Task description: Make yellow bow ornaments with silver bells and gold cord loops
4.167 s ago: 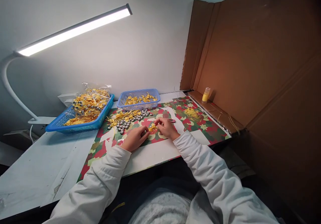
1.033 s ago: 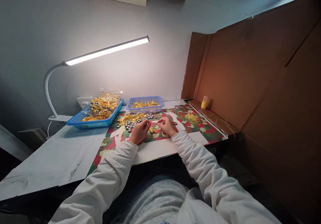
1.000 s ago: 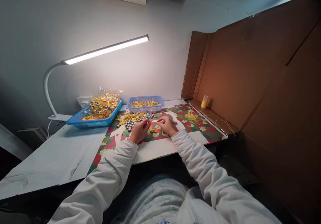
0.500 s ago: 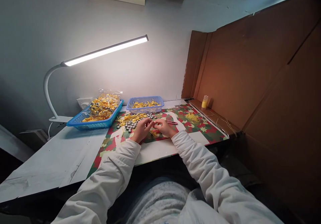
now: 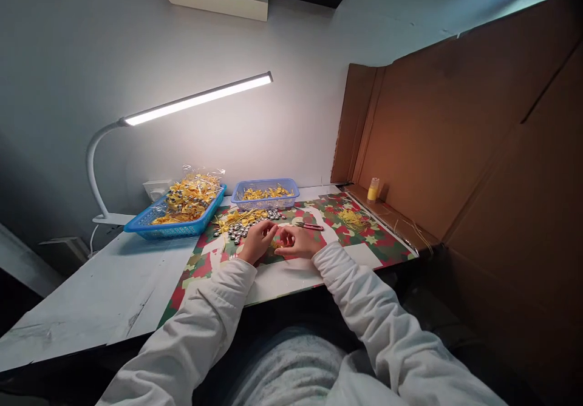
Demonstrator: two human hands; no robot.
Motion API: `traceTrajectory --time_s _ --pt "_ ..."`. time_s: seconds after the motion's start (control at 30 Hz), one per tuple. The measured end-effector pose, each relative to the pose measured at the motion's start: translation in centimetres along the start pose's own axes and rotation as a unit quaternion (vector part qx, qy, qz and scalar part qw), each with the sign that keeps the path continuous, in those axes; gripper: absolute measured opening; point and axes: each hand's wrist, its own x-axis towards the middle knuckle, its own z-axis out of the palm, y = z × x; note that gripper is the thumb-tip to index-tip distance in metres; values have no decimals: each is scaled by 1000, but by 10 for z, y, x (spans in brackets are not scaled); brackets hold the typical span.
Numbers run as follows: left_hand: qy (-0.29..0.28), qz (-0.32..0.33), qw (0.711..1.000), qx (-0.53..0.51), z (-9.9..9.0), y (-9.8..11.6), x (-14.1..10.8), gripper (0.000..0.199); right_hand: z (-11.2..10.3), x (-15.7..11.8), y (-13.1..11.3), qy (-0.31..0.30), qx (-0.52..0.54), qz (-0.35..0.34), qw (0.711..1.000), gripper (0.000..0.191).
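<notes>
Over the front of the patterned mat [image 5: 200, 269], my left hand [image 5: 257, 242] is closed, thumb and fingertips together; what they pinch is too small to make out. My right hand [image 5: 298, 242] faces it, its fingers curled towards the thumb, and I cannot make out anything held. Below and between the hands a bit of yellow material shows, mostly hidden. Silver bells [image 5: 237, 232] lie in a heap just beyond my left hand, beside yellow ribbon pieces [image 5: 243, 216]. Pink-handled thread snips [image 5: 310, 226] rest just behind my right hand.
A blue basket [image 5: 166, 231] heaped with yellow pieces and bells stands at left; a smaller basket [image 5: 264, 204] sits at the back. Yellow strings [image 5: 353, 218] lie at right. A small bottle [image 5: 373, 191] stands by the cardboard wall [image 5: 455, 127]. A lamp [image 5: 200, 99] overhangs the table.
My right hand has dropped slightly and its fingers have curled lower, covering more of the yellow piece. My left hand stays nearly in place. The view has tilted up slightly.
</notes>
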Motion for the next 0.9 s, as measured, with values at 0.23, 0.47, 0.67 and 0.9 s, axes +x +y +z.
traceTrajectory --time_s 0.23,0.47,0.67,0.9 --pt "24 -5 1000 -14 0 -1 0 35 8 6 15 67 -37 98 992 20" --pt "14 7 998 -65 -3 8 -2 36 8 13 28 110 -12 172 979 28" --pt "-4 -7 992 -129 -5 16 -2 37 12 16 26 84 63 189 976 27" --pt "-50 -119 973 -189 4 1 2 30 13 14 24 81 94 190 974 26"
